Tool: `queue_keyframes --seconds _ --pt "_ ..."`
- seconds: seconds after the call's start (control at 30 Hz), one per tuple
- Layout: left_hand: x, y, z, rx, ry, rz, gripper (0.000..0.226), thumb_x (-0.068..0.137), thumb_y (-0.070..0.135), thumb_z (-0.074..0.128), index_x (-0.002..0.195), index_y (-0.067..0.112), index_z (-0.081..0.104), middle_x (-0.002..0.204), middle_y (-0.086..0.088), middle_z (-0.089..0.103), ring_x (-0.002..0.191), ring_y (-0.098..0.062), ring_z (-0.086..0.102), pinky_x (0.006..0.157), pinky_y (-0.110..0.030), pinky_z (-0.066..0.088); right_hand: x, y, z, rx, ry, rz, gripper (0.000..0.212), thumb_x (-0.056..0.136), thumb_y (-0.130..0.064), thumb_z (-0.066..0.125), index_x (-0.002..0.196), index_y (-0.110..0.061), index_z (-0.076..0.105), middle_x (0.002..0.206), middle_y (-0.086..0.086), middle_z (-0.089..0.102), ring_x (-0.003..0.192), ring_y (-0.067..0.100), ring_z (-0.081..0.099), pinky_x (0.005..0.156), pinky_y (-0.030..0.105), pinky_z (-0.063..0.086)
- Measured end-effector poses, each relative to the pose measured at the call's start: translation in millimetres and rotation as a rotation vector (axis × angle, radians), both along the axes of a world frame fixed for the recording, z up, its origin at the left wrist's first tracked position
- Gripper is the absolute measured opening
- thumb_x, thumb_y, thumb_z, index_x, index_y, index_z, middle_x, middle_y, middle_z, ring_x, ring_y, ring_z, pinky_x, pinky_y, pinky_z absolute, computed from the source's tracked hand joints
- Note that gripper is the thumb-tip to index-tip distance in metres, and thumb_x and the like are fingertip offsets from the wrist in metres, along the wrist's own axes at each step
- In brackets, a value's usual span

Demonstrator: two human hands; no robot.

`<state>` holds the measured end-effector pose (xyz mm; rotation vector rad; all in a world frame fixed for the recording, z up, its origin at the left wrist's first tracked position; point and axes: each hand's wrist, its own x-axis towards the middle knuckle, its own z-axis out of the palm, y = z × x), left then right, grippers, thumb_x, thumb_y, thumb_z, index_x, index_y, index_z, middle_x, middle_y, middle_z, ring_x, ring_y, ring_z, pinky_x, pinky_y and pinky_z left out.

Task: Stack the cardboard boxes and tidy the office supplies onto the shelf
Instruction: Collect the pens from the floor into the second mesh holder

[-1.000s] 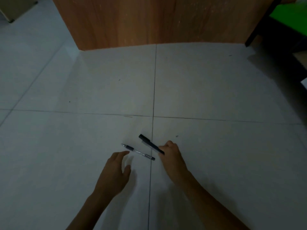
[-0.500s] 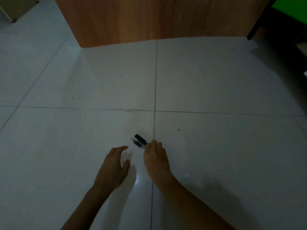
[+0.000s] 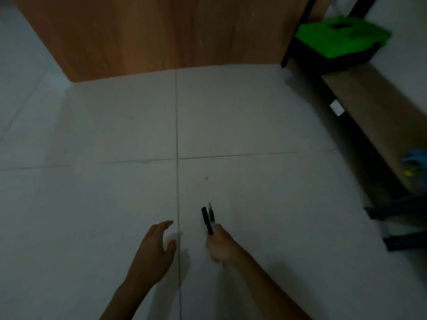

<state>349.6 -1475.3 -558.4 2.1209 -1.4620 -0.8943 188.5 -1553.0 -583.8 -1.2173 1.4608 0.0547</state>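
- Four pale tiles of floor (image 3: 254, 112) over most of the view, with thin lines crossing near the middle.
- At the top, a big brown wooden panel (image 3: 161, 31), standing on the floor.
- On the right, a low shelf (image 3: 374, 125) with a black frame and a brown board, running down the side of the view.
- At the far end of the shelf, a bright green box (image 3: 342, 35) with a dark patch on top.
- Low down, left of the tile line, the left hand (image 3: 154, 252): wide, fingers stretched forward, thumb out to the side, holding nothing. Cannot tell if touching the floor or just above it.
- Just right of the tile line, the right hand (image 3: 219, 245): curled tight round two pens, near the left hand but apart from it.
- Sticking out of that fist, side by side and touching: a thick black pen (image 3: 206, 219) and a thin pen (image 3: 211, 212) with a pointed tip. Both pointing toward the wooden panel, well apart from the shelf.
- On the shelf by the right edge, a blurry blue and yellow thing (image 3: 416, 158), too unclear to name.
- On the shelf's black frame, a small white tag (image 3: 337, 107).
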Motion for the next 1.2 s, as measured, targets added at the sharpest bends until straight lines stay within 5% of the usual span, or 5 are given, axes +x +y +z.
queue_keyframes --seconds 0.07,0.23,0.77,1.2 --pt "-19 4 17 -0.027 0.033 -0.036 0.046 0.090 0.014 0.058 0.135 0.013 0.045 0.132 -0.008 0.051 0.119 -0.024 0.050 0.098 -0.029 0.038 -21 15 31 0.078 -0.162 -0.181 0.023 0.099 -0.008 0.031 0.120 -0.010 0.041 0.076 0.002 0.046 0.056 0.012 0.041 0.045 0.019 0.035" --pt "-79 19 66 -0.107 0.115 -0.185 0.045 0.091 0.014 0.057 0.135 0.013 0.044 0.130 -0.006 0.050 0.118 -0.021 0.049 0.097 -0.024 0.036 -82 59 102 0.010 -0.445 -0.555 0.025 0.098 0.002 0.027 0.103 -0.012 0.047 0.075 0.008 0.052 0.056 0.017 0.051 0.057 0.027 0.047" --pt "-207 113 266 -0.370 0.168 -0.660 0.045 0.094 0.018 0.053 0.137 0.013 0.041 0.131 -0.007 0.049 0.120 -0.015 0.045 0.093 -0.009 0.025 -225 241 298 -0.465 -0.506 -0.952 0.023 0.096 0.005 0.028 0.097 -0.011 0.045 0.069 0.006 0.048 0.050 0.016 0.044 0.053 0.030 0.041" --pt "-322 160 396 -0.515 0.113 -0.919 0.047 0.093 0.021 0.053 0.138 0.018 0.039 0.138 -0.005 0.043 0.125 -0.020 0.043 0.103 -0.034 0.038 -339 344 436 -0.720 -0.563 -1.197 0.017 0.097 -0.002 0.027 0.093 -0.009 0.042 0.062 0.005 0.039 0.047 0.014 0.034 0.044 0.027 0.032"
